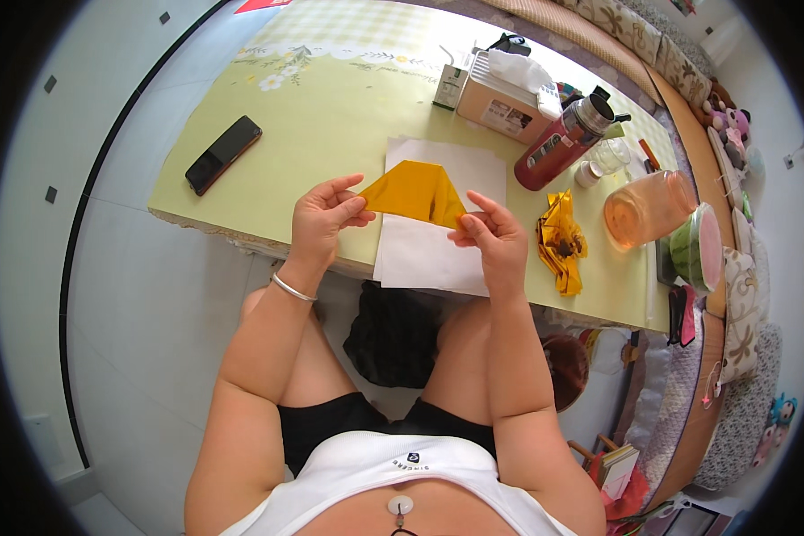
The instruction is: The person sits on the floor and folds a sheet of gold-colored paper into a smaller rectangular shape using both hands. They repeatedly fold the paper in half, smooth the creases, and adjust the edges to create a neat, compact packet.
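A sheet of shiny gold paper [413,192], folded into a trapezoid with its short side away from me, is stretched between my hands. Its left corner is pinched between the thumb and fingers of my left hand [326,214]. My right hand [493,232] pinches the right corner, other fingers partly raised. Beneath the folded paper lie white sheets [433,259] on the table, reaching its near edge. To the right of my right hand rests a crumpled-looking bundle of folded gold paper [560,246], dark at its middle.
The table [330,134] has a pale green cover. A black phone [223,154] lies left. A tissue box [505,103], drink carton [450,87], red thermos [563,143] and large orange-tinted jar [648,212] stand right. A black bag [391,335] is below the table edge.
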`<state>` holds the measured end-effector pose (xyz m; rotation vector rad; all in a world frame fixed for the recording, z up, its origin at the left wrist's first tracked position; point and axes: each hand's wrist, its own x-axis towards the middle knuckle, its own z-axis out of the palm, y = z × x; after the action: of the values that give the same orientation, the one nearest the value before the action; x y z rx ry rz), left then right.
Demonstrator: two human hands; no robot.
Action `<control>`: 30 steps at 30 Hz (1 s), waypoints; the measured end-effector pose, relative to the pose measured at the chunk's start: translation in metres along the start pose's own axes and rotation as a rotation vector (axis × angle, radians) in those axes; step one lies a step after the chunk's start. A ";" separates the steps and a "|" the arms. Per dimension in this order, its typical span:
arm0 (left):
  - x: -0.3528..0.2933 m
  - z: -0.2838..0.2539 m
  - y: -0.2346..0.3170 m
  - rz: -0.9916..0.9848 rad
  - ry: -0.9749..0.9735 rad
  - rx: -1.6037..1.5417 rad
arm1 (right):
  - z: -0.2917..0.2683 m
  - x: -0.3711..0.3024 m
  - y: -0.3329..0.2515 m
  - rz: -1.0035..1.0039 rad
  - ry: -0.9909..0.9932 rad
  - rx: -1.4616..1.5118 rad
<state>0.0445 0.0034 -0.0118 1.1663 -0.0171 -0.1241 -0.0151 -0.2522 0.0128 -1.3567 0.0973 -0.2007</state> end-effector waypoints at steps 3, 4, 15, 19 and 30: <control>-0.001 0.008 0.004 -0.021 0.003 0.096 | -0.024 0.004 0.002 0.209 -0.152 -0.048; -0.002 0.012 0.004 -0.033 -0.001 0.121 | -0.027 0.004 0.002 0.248 -0.152 -0.047; -0.008 0.015 -0.001 0.276 0.023 0.217 | -0.021 -0.009 -0.013 -0.071 -0.118 -0.112; -0.004 0.025 -0.007 0.474 -0.017 0.293 | -0.026 -0.013 -0.017 -0.339 -0.111 -0.257; 0.011 0.070 0.019 0.419 -0.244 0.799 | -0.072 -0.031 -0.012 -0.740 0.042 -0.635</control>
<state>0.0520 -0.0544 0.0322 1.9082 -0.5667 0.1291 -0.0593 -0.3173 0.0074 -1.9787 -0.3420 -0.8759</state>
